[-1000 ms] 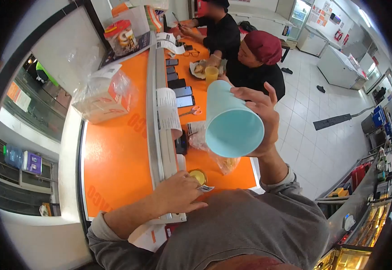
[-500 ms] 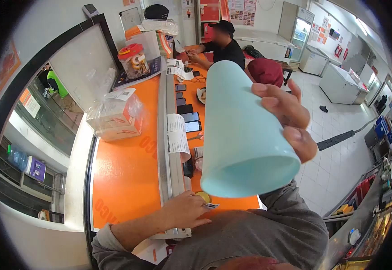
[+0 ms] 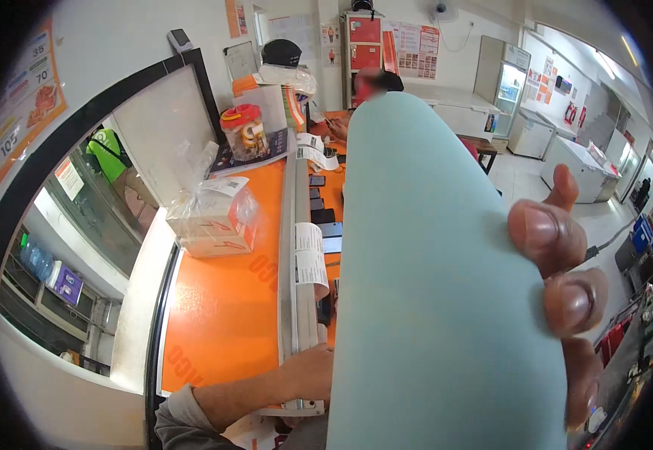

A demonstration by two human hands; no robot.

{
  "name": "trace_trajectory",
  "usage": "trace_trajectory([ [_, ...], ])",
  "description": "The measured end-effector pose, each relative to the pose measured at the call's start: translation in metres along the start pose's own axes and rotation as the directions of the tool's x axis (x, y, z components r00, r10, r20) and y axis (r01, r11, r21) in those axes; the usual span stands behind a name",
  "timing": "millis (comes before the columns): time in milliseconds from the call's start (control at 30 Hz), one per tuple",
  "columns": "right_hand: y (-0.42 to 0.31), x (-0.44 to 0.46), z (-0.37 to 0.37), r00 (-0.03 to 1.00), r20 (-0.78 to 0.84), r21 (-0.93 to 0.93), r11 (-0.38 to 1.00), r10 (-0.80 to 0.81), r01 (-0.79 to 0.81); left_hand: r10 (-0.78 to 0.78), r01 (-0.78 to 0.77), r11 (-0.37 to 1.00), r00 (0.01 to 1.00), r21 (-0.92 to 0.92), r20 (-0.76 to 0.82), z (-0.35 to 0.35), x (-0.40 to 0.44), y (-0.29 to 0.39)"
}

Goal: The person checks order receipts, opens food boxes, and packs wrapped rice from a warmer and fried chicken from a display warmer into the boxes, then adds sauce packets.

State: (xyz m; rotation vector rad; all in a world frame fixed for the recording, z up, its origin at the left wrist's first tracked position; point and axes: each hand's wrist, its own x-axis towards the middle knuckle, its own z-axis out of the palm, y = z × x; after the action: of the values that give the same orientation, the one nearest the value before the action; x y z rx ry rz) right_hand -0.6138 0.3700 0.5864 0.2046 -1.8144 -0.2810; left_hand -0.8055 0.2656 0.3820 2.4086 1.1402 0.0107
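A pale blue cup fills the middle of the view, very close to the camera. It is tilted, its narrow base pointing away and its wide end running below the frame. My right hand is closed round its right side, with several fingertips showing. Beyond the cup, my left hand rests low at the metal rail of the orange counter. The cup covers its fingers, so what they do is hidden.
On the counter are a plastic-wrapped box, a red-lidded jar, paper receipts and several phones. A person's hand shows at the far end. Freezers stand at the right.
My right hand has brought the cup nearer to the camera and raised its base, so its open rim has left the view. The view has tipped upward. My left hand's fingers are now covered.
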Motion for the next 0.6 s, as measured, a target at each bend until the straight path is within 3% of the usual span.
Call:
trace_trajectory([
  [100,-0.001,0.002,0.000,1.000,0.013,-0.002,1.000,-0.005,0.005,-0.030,0.024,0.996,0.997,-0.088,-0.067,0.001,-0.001,-0.001],
  [300,-0.004,0.003,0.002,0.999,0.034,0.003,1.000,0.006,-0.006,-0.036,0.034,0.993,0.999,-0.110,-0.016,0.003,0.001,-0.003],
  [400,-0.005,0.003,0.002,0.999,0.041,0.004,1.000,0.016,-0.016,-0.031,0.032,0.999,0.998,-0.012,0.055,0.001,0.000,-0.002],
  [500,-0.005,0.001,0.002,0.998,0.046,0.007,0.999,0.038,-0.039,0.000,-0.001,1.000,0.998,-0.007,-0.065,0.006,0.000,-0.002],
  [600,-0.001,-0.008,0.000,0.994,0.050,0.014,0.995,0.098,-0.099,0.012,-0.011,1.000,0.998,0.021,-0.068,0.007,0.002,0.000],
])
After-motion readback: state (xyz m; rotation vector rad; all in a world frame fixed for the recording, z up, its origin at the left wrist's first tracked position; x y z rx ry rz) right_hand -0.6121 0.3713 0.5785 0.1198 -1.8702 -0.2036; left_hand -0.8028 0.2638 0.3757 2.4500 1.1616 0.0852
